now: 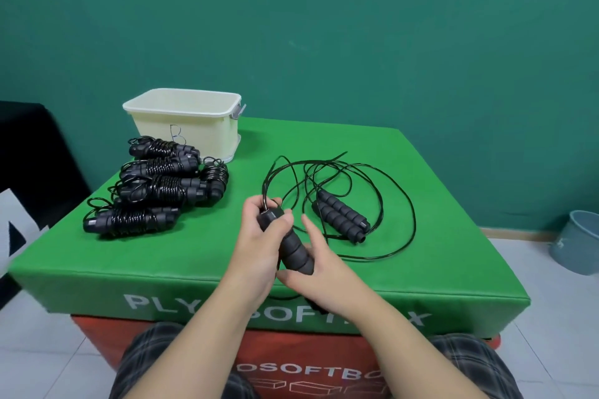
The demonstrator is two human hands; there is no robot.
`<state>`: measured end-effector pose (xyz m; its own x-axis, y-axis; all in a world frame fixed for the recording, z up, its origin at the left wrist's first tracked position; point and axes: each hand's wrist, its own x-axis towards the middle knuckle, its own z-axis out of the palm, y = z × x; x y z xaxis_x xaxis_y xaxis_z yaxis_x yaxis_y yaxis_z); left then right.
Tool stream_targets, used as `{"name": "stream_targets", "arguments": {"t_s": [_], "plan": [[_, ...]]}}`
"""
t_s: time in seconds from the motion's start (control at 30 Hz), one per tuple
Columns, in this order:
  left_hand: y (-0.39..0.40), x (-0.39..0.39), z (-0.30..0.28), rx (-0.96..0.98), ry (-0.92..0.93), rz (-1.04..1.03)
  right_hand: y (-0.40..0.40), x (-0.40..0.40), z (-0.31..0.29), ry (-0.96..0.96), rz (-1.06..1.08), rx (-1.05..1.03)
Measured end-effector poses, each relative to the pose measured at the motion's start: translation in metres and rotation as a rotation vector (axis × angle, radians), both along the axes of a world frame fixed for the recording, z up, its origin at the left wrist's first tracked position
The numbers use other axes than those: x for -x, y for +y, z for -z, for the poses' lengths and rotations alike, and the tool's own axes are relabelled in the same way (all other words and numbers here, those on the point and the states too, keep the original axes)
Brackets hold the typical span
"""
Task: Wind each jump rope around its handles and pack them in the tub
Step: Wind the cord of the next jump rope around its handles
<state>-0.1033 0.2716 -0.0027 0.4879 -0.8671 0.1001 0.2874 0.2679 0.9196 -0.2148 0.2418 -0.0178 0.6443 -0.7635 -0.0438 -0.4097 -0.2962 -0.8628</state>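
Head view: the left hand (pixel 259 236) grips the upper end of a pair of black foam handles (pixel 293 241), while the right hand (pixel 319 272) cups their lower end with its fingers partly straight. Loose black rope (pixel 382 204) sprawls on the green soft box (pixel 437 269) around a second pair of handles (pixel 342 215). Five wound ropes (pixel 158 188) lie beside the cream tub (pixel 184 126) at the box's far left corner.

Both hands (pixel 259 246) seemingly curled, touching.
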Motion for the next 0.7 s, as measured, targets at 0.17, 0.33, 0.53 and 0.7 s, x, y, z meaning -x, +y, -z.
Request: {"name": "stream_targets", "arguments": {"t_s": [0.17,0.33,0.53,0.7], "plan": [[0.01,-0.005,0.009,-0.068,0.016,0.023,0.004,0.0,0.012,0.106,0.15,0.119],[0.012,-0.009,0.013,-0.161,-0.093,-0.032,0.008,0.0,0.021,0.166,0.179,0.224],[0.014,-0.011,0.015,-0.145,-0.111,-0.053,0.01,0.01,0.02,0.188,0.17,0.346],[0.015,-0.015,0.017,-0.148,-0.097,-0.066,0.01,0.01,0.02,0.188,0.121,0.337]]}}
